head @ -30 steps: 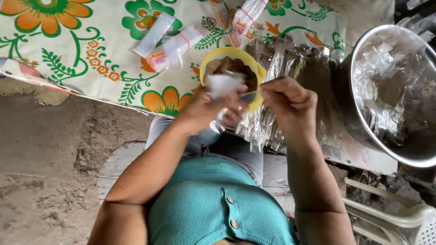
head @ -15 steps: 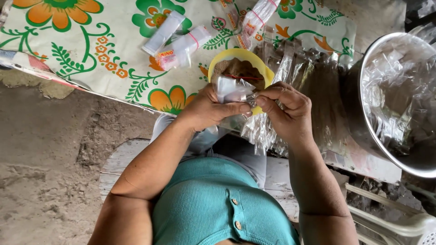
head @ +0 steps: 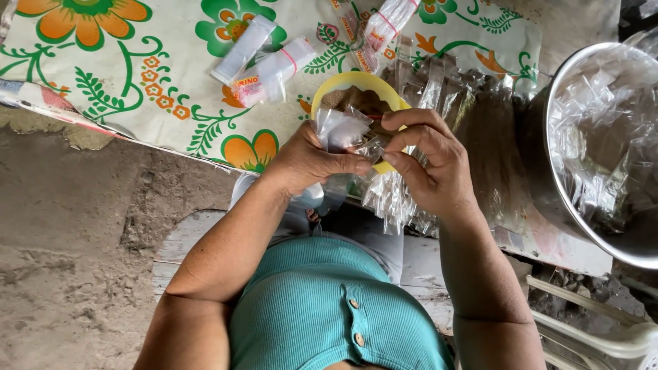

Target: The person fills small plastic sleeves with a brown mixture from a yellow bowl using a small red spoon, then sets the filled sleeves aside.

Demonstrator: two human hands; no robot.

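My left hand (head: 312, 161) and my right hand (head: 428, 164) meet over the table's near edge, both pinching a small clear plastic bag (head: 343, 127). The bag stands up between my fingertips just in front of a yellow bowl (head: 336, 85) that holds brown powder. Under my right hand lies a pile of empty clear plastic bags (head: 439, 89), some hanging over the table edge.
A flowered tablecloth (head: 137, 75) covers the table. Sealed white packets (head: 271, 68) lie left of the bowl, more packets (head: 377, 27) behind it. A large metal basin (head: 555, 171) full of filled clear bags stands at right. White plastic chair (head: 603, 329) at lower right; dirt floor left.
My hands have come closer together on the small bag and dropped slightly toward me. The bag now stands more upright between my fingertips.
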